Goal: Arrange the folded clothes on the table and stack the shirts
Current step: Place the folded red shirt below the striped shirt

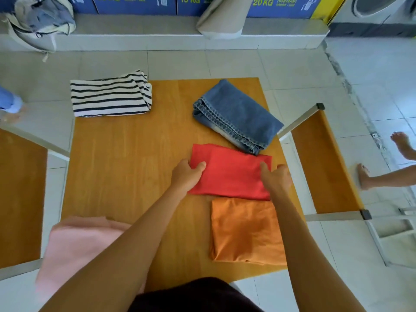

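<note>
Over on the left, a pale pink folded cloth hangs off the near corner of the worktop, and further back a black-and-white striped shirt lies folded at the far left corner, partly past the edge. Both sit well apart from the rest.

Moving toward the middle, the left hand grips the left edge of the red shirt, thumb on top and fingers curled at the side, likely tucked under. The right hand does the same at the right edge, thumb pressed onto the cloth. The red shirt lies flat on the worktop, its far corner touching the folded jeans, its near edge just meeting the orange shirt.

It looks like thin jersey: light, limp, and quick to sag or unfold if lifted by one side only. Holding both short edges, as now, with fingers under the fold should keep it square while it goes onto the orange shirt. The jeans, by contrast, look heavier and stiffer.

Further right stands a wooden bench beside the worktop.
</note>
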Available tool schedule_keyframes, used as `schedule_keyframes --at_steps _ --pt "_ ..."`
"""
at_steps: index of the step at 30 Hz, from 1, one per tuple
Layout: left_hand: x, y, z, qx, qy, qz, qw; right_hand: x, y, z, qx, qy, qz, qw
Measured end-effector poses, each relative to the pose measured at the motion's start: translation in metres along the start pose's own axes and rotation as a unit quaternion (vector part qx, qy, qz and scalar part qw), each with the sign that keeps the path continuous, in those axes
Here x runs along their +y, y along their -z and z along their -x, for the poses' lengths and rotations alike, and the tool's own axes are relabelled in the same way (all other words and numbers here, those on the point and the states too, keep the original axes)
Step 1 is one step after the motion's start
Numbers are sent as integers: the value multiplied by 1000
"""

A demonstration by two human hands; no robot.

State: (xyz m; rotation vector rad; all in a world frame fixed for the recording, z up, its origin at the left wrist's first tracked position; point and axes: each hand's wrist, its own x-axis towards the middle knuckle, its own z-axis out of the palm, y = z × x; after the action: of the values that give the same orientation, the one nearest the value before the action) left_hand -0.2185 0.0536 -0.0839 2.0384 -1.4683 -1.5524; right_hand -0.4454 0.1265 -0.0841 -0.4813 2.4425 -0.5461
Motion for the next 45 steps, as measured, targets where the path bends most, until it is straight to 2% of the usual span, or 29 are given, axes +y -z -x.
schedule_keyframes --at_steps 3,8,12,15,21,25,32,45 --pt "-2 -9 4 8 26 6 1000 8 -2 -7 -79 -1 -26 997" --pt "-16 -4 3 1 53 35 998 -4 -17 -5 -135 12 -43 990" --pt "-35 22 2 0 68 78 995 -18 -33 4 -159 35 -114 980" --pt "-47 47 0 21 50 116 992 -36 -47 24 -186 96 -116 971" --pt "-71 129 -17 94 38 119 988 -87 -93 55 -237 186 -63 951" --pt "-86 188 -33 126 29 125 984 -134 -128 72 -282 213 -78 932" --pt "-89 251 -69 133 10 130 983 -188 -175 83 -273 231 -90 929" --pt "-106 271 -108 181 27 87 979 -209 -222 79 -237 199 -52 950"
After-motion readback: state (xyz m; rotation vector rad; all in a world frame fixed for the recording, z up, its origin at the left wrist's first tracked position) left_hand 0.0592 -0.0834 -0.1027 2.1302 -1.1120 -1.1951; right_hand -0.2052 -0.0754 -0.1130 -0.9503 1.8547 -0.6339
